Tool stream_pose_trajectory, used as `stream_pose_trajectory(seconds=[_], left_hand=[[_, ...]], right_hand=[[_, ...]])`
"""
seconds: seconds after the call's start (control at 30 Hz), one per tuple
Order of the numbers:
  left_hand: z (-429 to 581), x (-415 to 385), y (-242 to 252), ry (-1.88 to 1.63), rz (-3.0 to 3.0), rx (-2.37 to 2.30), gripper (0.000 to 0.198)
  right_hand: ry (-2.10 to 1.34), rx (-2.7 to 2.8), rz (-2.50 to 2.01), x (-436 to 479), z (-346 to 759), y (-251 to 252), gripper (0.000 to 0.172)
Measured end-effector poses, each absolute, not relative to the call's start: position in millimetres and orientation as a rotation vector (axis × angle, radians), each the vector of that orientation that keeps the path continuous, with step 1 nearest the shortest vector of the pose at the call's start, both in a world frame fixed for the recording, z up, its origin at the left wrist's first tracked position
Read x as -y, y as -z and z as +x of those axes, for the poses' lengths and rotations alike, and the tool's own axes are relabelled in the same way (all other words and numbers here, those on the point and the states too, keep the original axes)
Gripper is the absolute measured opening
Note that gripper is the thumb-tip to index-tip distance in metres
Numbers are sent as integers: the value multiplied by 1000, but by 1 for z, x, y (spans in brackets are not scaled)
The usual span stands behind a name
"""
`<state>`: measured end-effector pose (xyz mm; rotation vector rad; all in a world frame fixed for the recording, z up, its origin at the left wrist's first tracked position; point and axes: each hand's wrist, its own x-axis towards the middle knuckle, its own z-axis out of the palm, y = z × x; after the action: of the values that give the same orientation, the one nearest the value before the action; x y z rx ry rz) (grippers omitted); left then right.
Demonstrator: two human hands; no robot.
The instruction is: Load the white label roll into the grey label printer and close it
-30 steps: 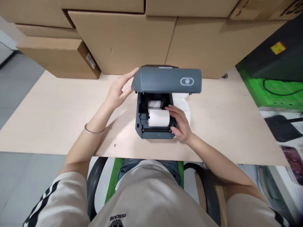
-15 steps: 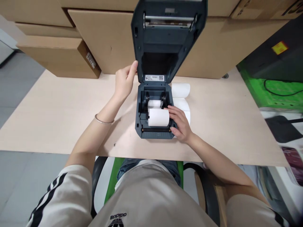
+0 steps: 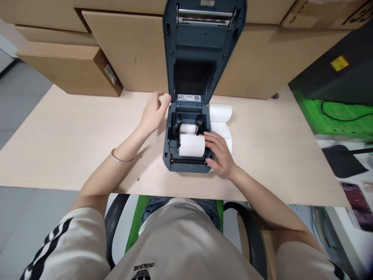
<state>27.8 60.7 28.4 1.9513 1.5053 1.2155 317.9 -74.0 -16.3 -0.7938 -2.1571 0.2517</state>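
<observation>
A dark grey label printer (image 3: 189,167) stands on the table with its lid (image 3: 189,52) raised. Inside it lie a white paper roll (image 3: 191,145) toward the front and a smaller white roll (image 3: 188,128) between black holders behind. My left hand (image 3: 154,112) is beside the hinge end of the lid, its thumb and forefinger apart; its other fingers are partly hidden. My right hand (image 3: 220,153) rests over the printer's right rim with fingers stretched out, the tips at the right end of the front roll. Its thumb lies on the front right corner.
A curled strip of white labels (image 3: 221,112) lies right of the printer. Large cardboard boxes (image 3: 125,50) stand along the back of the table (image 3: 271,155). A smaller carton (image 3: 67,72) sits at the back left. A phone-like object (image 3: 358,202) lies far right.
My left hand has loosened from the lid's left edge and dropped slightly toward the hinge. The lid stays up. My right hand stays at the printer's right side.
</observation>
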Motion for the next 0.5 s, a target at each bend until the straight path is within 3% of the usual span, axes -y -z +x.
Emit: stream_pose_trajectory(seconds=[0.23, 0.37, 0.5], left_hand=[[28, 7, -42, -533, 1854, -1505, 92], [34, 9, -44, -468, 1890, -1536, 93], [38, 9, -41, -525, 1828, -1558, 84]], right_hand=[[-123, 2074, -856, 68, 321, -8, 39], [30, 2146, -996, 41, 316, -38, 17], [24, 2373, -1094, 4, 296, -56, 19]])
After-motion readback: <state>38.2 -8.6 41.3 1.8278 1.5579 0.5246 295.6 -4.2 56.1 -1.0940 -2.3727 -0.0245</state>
